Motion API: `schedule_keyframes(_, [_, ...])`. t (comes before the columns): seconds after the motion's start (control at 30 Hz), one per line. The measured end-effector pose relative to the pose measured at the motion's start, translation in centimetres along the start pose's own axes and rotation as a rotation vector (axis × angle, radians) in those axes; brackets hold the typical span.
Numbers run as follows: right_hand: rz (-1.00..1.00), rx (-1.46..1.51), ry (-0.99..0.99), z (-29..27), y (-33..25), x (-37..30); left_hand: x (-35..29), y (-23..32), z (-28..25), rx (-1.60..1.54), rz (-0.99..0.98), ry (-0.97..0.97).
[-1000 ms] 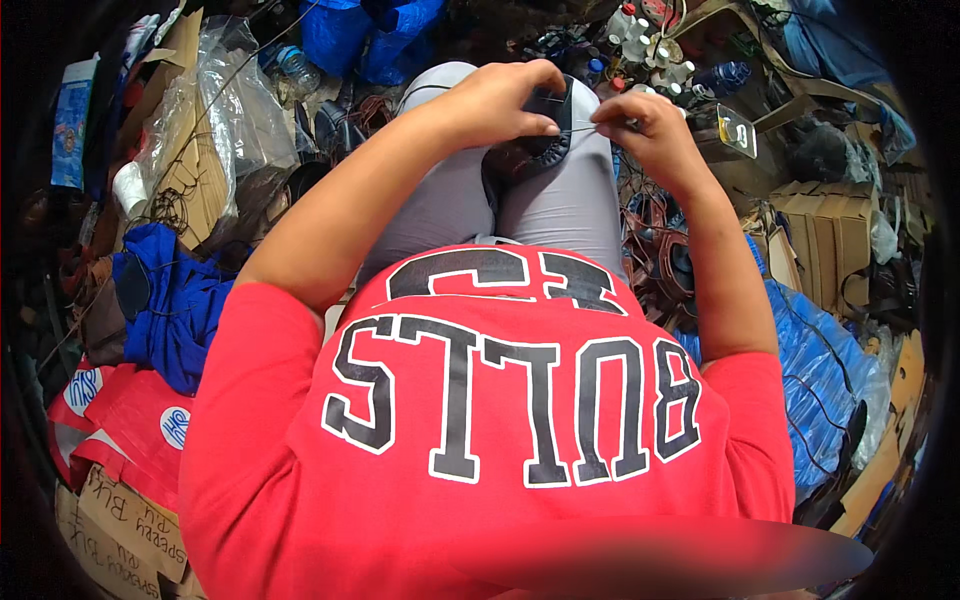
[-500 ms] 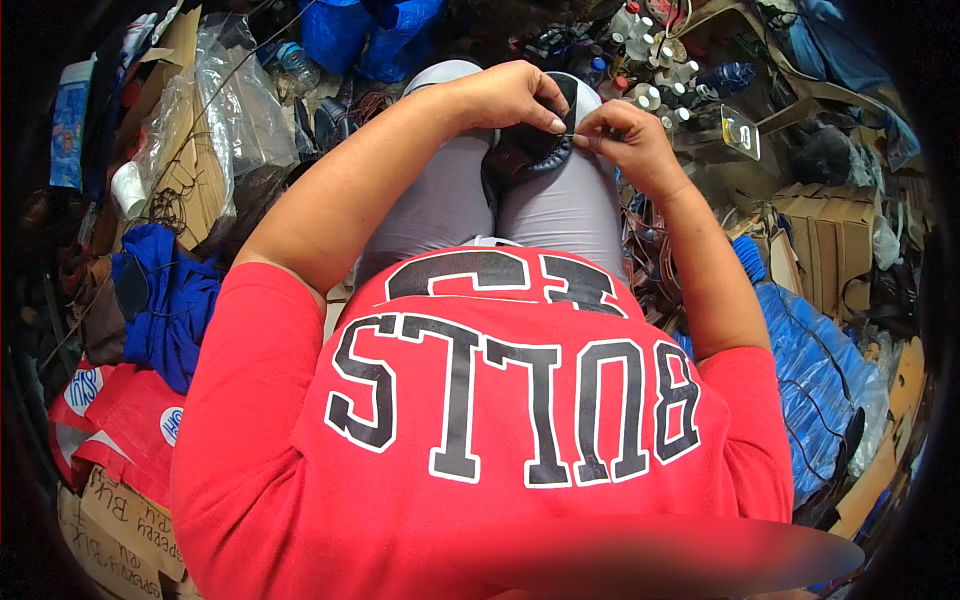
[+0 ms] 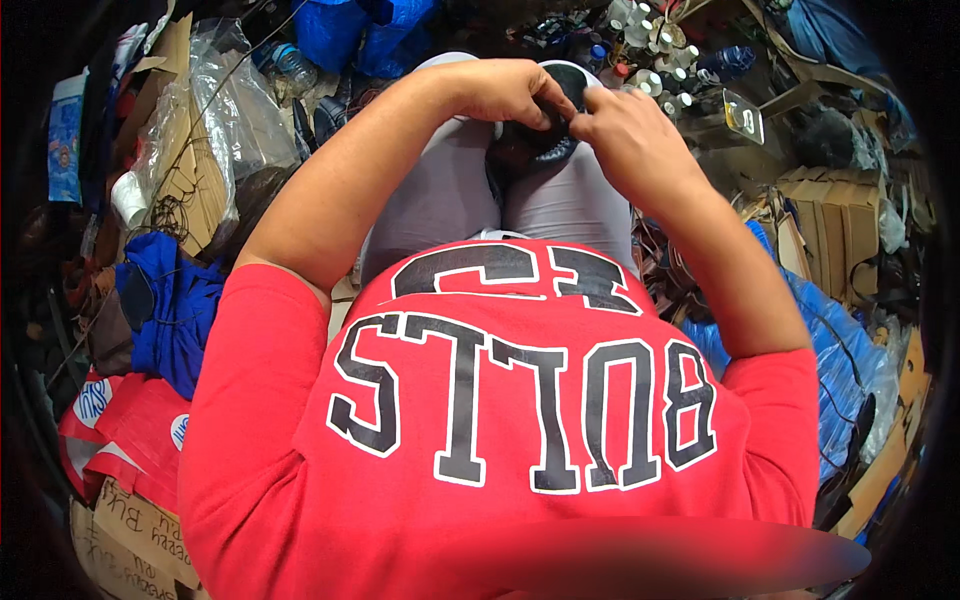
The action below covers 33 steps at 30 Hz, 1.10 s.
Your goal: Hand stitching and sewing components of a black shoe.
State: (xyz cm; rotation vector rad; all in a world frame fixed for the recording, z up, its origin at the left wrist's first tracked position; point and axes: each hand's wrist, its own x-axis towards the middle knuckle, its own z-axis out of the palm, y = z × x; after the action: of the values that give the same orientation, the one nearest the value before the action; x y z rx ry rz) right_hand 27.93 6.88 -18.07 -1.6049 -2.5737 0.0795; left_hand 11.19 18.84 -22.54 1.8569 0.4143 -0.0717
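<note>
Between my knees rests a glossy black leather piece (image 3: 535,150), which looks like a shoe, its rounded edge towards me. My left hand (image 3: 515,95) holds it from the left, with thumb and fingers closed on its upper edge. Close against the left fingertips, my right hand (image 3: 625,125) is closed in a pinch at the leather's right side, back of the hand up. Whatever lies in the right fingers is hidden. Both forearms reach forward over my grey-trousered legs (image 3: 430,190).
Several small bottles (image 3: 650,80) crowd the far right, near a clear package (image 3: 742,117). Cardboard (image 3: 830,225) and blue plastic sheeting (image 3: 845,370) lie to the right. On the left are clear plastic bags (image 3: 245,110), blue cloth (image 3: 175,310) and a red bag (image 3: 130,430).
My right hand has turned over and moved in against the leather, now covering the thin needle-like thing between its fingers. My left hand keeps its hold on the leather.
</note>
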Motion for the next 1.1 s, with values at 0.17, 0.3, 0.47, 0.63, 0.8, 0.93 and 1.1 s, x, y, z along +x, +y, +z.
schedule_keyframes(0.17, [-0.001,0.013,-0.088,1.2,0.8,2.3,0.8,-0.2,-0.4,0.218,-0.055,0.196])
schedule_keyframes(0.3, [0.203,0.765,-0.121,2.4,3.4,1.7,0.1,-0.4,1.1,0.386,0.092,0.572])
schedule_keyframes(0.47, [0.373,0.924,-0.069,4.1,5.3,-1.5,-6.6,-0.9,2.6,0.417,-0.057,0.488])
schedule_keyframes(0.63, [0.319,0.842,0.322,7.4,5.8,-1.8,-10.5,-0.1,-0.4,0.514,-0.274,0.579])
schedule_keyframes(0.8, [0.690,2.189,0.761,8.0,5.4,0.7,-5.8,2.3,1.2,-0.936,0.205,0.796])
schedule_keyframes(0.93, [0.339,2.613,0.332,6.3,4.6,-0.1,-4.6,0.9,1.5,-1.446,0.421,0.564])
schedule_keyframes(1.1, [0.599,2.329,0.334,6.5,6.0,-3.9,-6.6,-3.5,-0.5,-1.250,0.230,0.557])
